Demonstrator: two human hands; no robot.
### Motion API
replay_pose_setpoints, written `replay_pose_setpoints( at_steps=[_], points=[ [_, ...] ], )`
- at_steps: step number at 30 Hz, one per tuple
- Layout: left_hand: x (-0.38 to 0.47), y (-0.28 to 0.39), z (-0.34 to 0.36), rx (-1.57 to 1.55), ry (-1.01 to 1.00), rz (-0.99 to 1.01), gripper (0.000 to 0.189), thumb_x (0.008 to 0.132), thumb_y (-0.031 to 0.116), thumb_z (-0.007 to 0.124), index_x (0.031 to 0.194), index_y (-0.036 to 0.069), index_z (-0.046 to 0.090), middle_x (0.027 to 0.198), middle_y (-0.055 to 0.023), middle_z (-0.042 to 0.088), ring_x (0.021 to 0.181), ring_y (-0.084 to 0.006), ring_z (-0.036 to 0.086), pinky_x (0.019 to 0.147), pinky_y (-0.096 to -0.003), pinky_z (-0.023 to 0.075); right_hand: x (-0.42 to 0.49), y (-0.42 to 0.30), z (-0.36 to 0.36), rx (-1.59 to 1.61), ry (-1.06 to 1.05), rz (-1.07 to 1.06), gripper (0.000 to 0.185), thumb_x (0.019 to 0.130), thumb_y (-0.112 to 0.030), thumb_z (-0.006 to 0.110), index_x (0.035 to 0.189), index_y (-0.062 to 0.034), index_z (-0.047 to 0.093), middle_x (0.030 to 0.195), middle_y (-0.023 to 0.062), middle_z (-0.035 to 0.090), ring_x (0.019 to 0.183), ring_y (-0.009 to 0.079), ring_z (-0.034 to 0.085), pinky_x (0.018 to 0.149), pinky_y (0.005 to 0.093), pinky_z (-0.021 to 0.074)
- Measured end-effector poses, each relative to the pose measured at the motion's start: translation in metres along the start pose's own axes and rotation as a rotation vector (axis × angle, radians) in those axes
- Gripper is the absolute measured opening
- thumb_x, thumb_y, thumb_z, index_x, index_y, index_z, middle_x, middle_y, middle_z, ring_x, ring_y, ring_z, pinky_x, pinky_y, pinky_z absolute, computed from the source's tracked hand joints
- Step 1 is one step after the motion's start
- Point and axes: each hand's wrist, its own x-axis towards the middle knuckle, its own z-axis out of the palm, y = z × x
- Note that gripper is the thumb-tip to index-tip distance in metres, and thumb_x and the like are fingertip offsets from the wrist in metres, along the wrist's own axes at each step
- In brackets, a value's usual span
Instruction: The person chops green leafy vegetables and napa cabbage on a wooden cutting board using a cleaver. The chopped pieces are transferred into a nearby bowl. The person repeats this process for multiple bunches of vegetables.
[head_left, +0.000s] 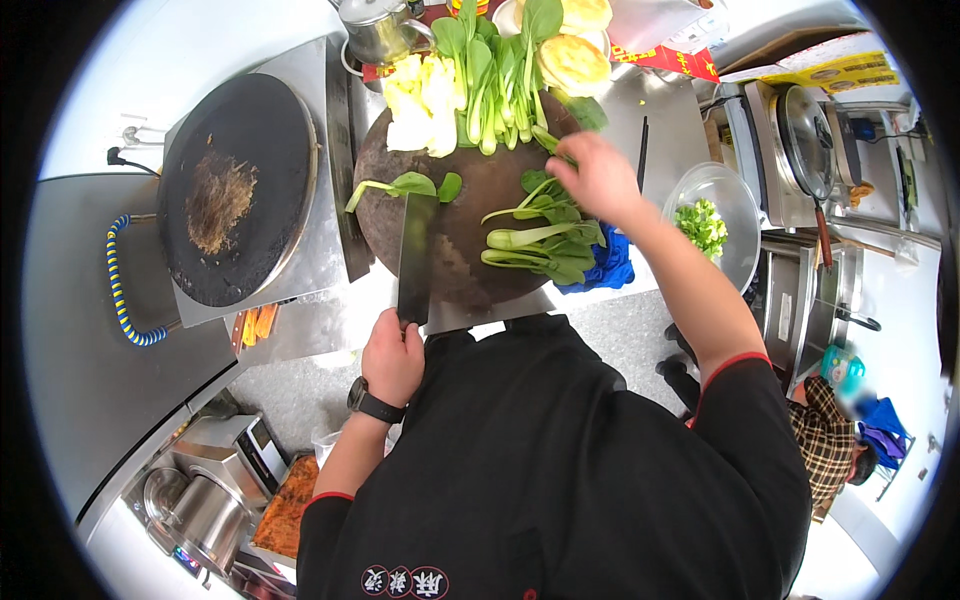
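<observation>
My left hand (392, 358) grips the handle of a cleaver (418, 251), whose broad blade stretches forward over a round wooden chopping board (465, 240). My right hand (598, 176) is at the board's far right edge, its fingers around a green leafy stalk (551, 140) that they partly hide. Just below it lie several loose stalks of leafy greens (536, 244). A single leafy stalk (397, 185) rests left of the board's middle, by the blade tip. Along the far edge are bunched leafy greens (491, 82) and pale yellow leaves (425, 105).
A round black griddle (240, 187) stands left. Right of the board are a blue cloth (611, 262), black chopsticks (643, 154) and a clear bowl (739, 199) of chopped greens. Flat breads (574, 66) and a metal pot (375, 34) sit behind. Another person (821, 442) is far right.
</observation>
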Motion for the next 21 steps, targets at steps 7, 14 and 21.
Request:
replay_pose_setpoints(
  at_steps=[7,14,21],
  points=[
    [0.002,0.012,0.005,0.093,-0.027,0.015,0.013,0.096,0.011,0.065,0.103,0.002,0.059,0.093,-0.0202,0.069,0.086,-0.0445,0.068,0.072,-0.0512,0.0539,0.02,0.026,0.012,-0.146,-0.033,-0.052,0.023,0.088,-0.017,0.069,0.11,-0.0119,0.072,0.104,0.0109,0.07,0.105,0.0335,0.067,0.095,0.0476,0.0512],
    [0.011,0.022,0.015,0.22,-0.038,0.071,0.015,0.095,0.013,0.066,0.105,0.004,0.058,0.096,-0.0189,0.068,0.084,-0.0442,0.068,0.069,-0.0521,0.0547,-0.003,0.004,0.012,-0.202,-0.25,-0.5,0.034,0.079,-0.007,0.07,0.112,-0.0137,0.073,0.115,0.0074,0.066,0.117,0.0302,0.06,0.099,0.0446,0.0465],
    [0.03,0.045,0.014,0.324,-0.12,0.082,0.015,0.097,0.014,0.062,0.102,0.003,0.054,0.094,-0.0234,0.066,0.086,-0.0482,0.065,0.072,-0.057,0.0528,-0.011,-0.008,0.011,-0.307,-0.412,-0.416,0.031,0.078,-0.011,0.071,0.108,-0.0123,0.073,0.111,0.0094,0.067,0.114,0.0305,0.062,0.097,0.0434,0.0477]
  ],
)
